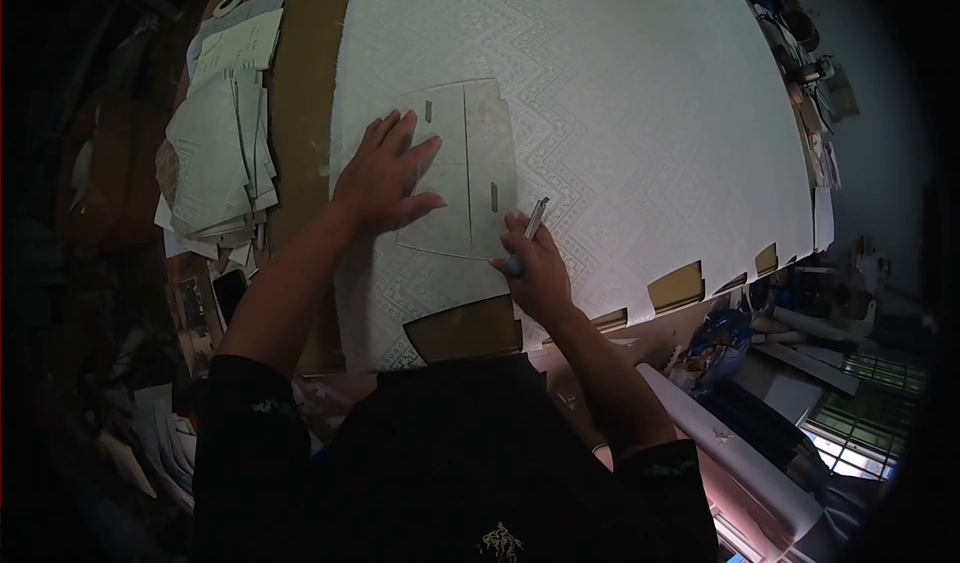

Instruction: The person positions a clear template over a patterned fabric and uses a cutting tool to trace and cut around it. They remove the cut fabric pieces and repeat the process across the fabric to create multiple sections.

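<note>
A pale sheet template [445, 183] with a long dark line and two small slots lies on white patterned material [620, 143] spread over the table. My left hand [385, 173] rests on the template's left part, palm down, fingers spread. At its lower right corner my right hand [540, 273] is closed round a slim silver pen-like tool [536, 219], whose upper end points up and away. The lower tip is hidden by the fingers. Just below the template, a curved piece is cut out of the material, and the brown tabletop [465, 331] shows through.
Stacked paper patterns [215, 153] lie left of the material, with a tape roll [228, 5] beyond them. More cutouts [677, 288] run along the material's near edge. Tools and papers line the far right edge. A large pale roll [740, 453] stands at the lower right.
</note>
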{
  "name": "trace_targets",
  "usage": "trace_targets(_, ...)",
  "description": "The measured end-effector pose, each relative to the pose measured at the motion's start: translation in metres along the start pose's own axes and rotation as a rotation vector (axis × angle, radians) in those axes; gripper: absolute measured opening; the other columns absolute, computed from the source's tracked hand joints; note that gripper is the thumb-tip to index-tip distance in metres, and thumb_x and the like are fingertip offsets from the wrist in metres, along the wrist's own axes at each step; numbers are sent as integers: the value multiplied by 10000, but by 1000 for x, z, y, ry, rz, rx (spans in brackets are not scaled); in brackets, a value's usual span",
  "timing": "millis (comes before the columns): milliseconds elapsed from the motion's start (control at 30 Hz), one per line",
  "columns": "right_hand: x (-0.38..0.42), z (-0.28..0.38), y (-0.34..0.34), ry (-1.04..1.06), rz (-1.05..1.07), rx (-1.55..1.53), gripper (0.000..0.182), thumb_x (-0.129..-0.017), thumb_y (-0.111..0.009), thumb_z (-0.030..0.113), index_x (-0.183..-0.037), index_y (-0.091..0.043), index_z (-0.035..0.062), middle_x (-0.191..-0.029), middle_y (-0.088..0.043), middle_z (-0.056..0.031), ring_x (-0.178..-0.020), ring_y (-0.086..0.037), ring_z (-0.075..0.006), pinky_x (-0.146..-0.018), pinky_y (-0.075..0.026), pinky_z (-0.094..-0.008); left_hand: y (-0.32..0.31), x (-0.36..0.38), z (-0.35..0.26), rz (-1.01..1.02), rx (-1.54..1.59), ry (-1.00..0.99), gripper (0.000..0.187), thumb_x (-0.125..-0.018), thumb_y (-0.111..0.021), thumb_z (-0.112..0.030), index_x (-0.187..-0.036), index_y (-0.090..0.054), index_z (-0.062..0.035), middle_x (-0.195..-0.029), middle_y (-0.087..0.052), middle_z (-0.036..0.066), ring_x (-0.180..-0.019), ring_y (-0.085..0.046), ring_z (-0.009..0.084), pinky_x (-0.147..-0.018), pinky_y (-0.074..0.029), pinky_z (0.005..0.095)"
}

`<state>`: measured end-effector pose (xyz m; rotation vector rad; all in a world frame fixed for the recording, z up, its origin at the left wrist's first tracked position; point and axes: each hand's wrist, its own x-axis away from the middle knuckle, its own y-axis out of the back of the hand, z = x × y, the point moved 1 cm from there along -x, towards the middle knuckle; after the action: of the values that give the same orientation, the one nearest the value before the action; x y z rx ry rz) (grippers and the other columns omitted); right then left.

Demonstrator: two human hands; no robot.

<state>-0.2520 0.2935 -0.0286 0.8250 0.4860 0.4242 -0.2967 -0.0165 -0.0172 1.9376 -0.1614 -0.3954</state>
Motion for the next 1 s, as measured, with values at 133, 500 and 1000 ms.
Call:
trace_targets(133,1,-3,-1,11,-6,-13,412,-832,-842,96,-1167,-606,51,-1442,-635,-183,-1374,-554,-405,-1101,-502,-481,0,0,-1,1,13,9,839,-802,-799,-601,-1498,-581,-187,-1650,-346,225,-1536,-279,471,-1271,-233,564)
trace_targets(500,2,-6,-3,3,2,-27,416,-837,-838,137,-1184,-621,63,-1435,-637,-169,-1373,-549,-396,-1143,-467,-490,1,0,-1,19,15,7,834,-814,-784,-600,-1503,-572,-179,-1659,-323,243,-1545,-261,474,-1278,-215,568)
trace_targets(1000,1,-5,-2,-8,7,-36,404,-836,-843,148,-1169,-632,64,-1427,-643,-163,-1371,-550,-394,-1144,-464,-494,3,-2,-1,28,23,12,835,-799,-799,-588,-1495,-582,-181,-1659,-325,241,-1547,-264,471,-1280,-209,565)
